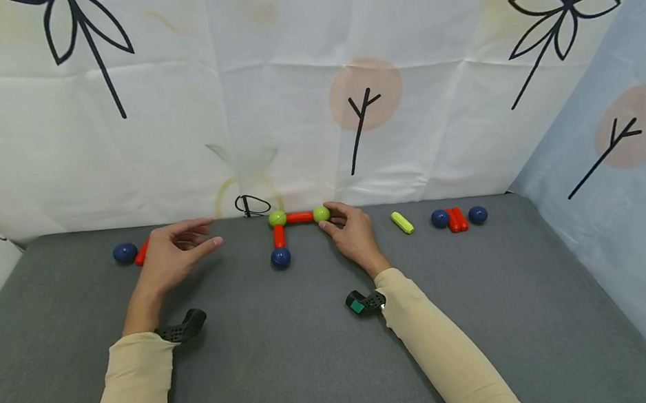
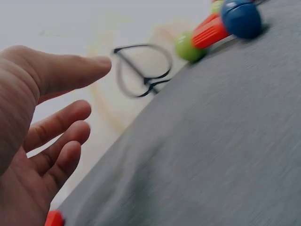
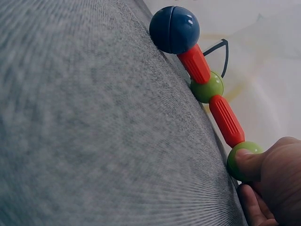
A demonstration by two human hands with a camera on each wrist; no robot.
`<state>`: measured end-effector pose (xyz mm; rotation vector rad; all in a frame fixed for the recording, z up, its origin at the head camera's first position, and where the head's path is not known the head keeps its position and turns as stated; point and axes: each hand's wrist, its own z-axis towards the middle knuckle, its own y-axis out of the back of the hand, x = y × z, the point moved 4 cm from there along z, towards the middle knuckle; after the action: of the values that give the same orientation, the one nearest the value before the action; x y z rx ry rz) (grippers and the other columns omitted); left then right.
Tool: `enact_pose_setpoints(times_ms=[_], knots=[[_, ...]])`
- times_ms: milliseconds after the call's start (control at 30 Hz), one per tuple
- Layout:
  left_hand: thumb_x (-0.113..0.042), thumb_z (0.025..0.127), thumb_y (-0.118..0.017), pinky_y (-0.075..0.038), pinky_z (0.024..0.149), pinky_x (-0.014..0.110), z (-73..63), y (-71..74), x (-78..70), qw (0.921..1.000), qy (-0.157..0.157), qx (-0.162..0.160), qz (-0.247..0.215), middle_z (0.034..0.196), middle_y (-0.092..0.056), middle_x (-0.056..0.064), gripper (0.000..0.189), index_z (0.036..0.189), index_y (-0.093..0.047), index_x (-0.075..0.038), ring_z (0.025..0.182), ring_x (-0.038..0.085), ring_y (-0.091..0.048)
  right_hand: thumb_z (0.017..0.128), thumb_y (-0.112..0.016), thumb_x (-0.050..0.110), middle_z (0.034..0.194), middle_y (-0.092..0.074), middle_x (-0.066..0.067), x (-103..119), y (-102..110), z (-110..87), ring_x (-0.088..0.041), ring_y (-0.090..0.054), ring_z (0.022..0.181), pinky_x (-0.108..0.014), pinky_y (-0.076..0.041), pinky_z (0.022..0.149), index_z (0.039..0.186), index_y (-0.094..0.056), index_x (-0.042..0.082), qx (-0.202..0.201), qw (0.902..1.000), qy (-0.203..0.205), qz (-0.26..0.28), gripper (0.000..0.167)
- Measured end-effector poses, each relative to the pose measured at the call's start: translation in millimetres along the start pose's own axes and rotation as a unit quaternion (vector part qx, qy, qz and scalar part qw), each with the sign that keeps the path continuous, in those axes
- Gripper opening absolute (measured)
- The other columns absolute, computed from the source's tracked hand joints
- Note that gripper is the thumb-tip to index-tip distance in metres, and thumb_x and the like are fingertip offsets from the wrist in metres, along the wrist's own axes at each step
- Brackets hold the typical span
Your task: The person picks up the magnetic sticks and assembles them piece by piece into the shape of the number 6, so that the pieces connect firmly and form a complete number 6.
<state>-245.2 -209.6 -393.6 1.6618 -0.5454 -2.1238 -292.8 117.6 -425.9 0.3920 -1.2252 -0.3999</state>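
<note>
Beige sleeves (image 1: 441,351) are seen nearest. Left of green corner ball (image 1: 277,218), left grip (image 1: 171,257) is spread loosely, nothing held; right of it, green end ball (image 1: 321,214) is pinched by right grip (image 1: 354,233).

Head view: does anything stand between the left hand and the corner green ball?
Nothing visible stands between the left hand and the corner green ball, just a gap over the grey tabletop. The right hand holds the other green ball.
</note>
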Motion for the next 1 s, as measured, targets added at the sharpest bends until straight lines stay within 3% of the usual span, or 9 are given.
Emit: enact_pose_setpoints(times_ms=[167,333,500,733,1000], knots=[[-0.029,0.093,-0.077,-0.045,0.070,0.020,-8.3,24.8,10.4,0.9964,0.022,-0.076,0.029,0.116,-0.068,0.021,0.046,0.132,-0.068,-0.005,0.084,0.001,-0.056,0.092,-0.076,0.005,0.126,-0.067,-0.019,0,0,-0.2,-0.029,-0.069,0.109,-0.037,-0.054,0.091,0.132,-0.066,0.001,0.000,1.0000,0.001,0.000,0.042],[-0.027,0.093,-0.077,-0.043,0.067,0.017,-15.0,41.0,19.3,0.9902,0.042,-0.122,0.052,0.115,-0.067,0.024,0.047,0.132,-0.068,-0.004,0.080,-0.005,-0.052,0.092,-0.076,0.004,0.127,-0.067,-0.019,0,0,-0.4,-0.029,-0.069,0.109,-0.037,-0.054,0.091,0.132,-0.066,0.000,0.000,1.0000,0.002,0.003,0.042],[-0.029,0.092,-0.077,-0.042,0.068,0.018,-16.6,46.2,25.8,0.9864,0.057,-0.136,0.072,0.112,-0.068,0.024,0.048,0.132,-0.068,-0.004,0.081,0.000,-0.054,0.092,-0.076,0.005,0.128,-0.066,-0.018,-1,0,-0.2,-0.028,-0.069,0.110,-0.036,-0.054,0.092,0.133,-0.065,0.000,0.004,1.0000,-0.003,0.005,0.042],[-0.028,0.092,-0.077,-0.042,0.072,0.022,-16.3,44.8,29.9,0.9847,0.070,-0.142,0.073,0.117,-0.066,0.026,0.049,0.133,-0.067,-0.004,0.098,0.032,-0.061,0.092,-0.075,0.004,0.128,-0.066,-0.019,0,1,-0.5,-0.029,-0.069,0.110,-0.037,-0.054,0.092,0.133,-0.065,-0.001,0.006,1.0000,-0.004,0.005,0.043],[-0.024,0.093,-0.077,-0.041,0.076,0.021,-16.4,42.2,33.2,0.9843,0.076,-0.145,0.067,0.121,-0.065,0.027,0.047,0.134,-0.067,-0.004,0.105,0.037,-0.062,0.091,-0.076,0.004,0.127,-0.067,-0.019,1,1,-0.4,-0.028,-0.069,0.109,-0.037,-0.054,0.092,0.132,-0.065,-0.001,0.004,1.0000,0.000,0.004,0.043]])
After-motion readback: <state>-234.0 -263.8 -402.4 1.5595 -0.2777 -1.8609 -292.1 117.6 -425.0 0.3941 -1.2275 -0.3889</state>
